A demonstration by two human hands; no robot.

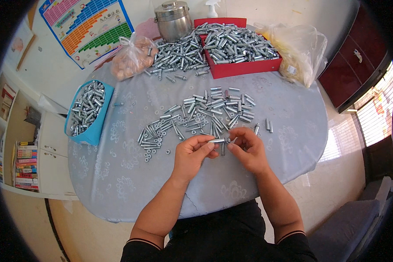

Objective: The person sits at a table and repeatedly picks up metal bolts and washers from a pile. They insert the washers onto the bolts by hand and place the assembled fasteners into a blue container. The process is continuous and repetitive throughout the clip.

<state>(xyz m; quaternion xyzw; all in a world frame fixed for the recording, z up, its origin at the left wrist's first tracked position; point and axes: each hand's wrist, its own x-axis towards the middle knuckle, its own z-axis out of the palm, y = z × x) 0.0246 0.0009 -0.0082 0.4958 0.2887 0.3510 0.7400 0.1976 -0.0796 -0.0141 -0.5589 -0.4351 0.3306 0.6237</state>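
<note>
Between my hands, near the front of the pile, lies a silvery expansion bolt (217, 140), held roughly level. My left hand (191, 155) pinches its left part between thumb and fingers. At the bolt's right end, the thumb and fingers of my right hand (250, 152) close around a small nut (228, 140). Another bolt (223, 149) points toward me just below the held one; whether it touches a hand is unclear. Just beyond my hands spread loose metal sleeves (217, 103), threaded bolts (153, 129) and small nuts (148, 155).
A blue box (91, 138) of bolts stands left. At the back are a red box (249, 67) heaped with bolts, a loose bolt pile (179, 52), a steel pot (174, 22) and two plastic bags (133, 59). A grey cloth covers the round table (131, 187).
</note>
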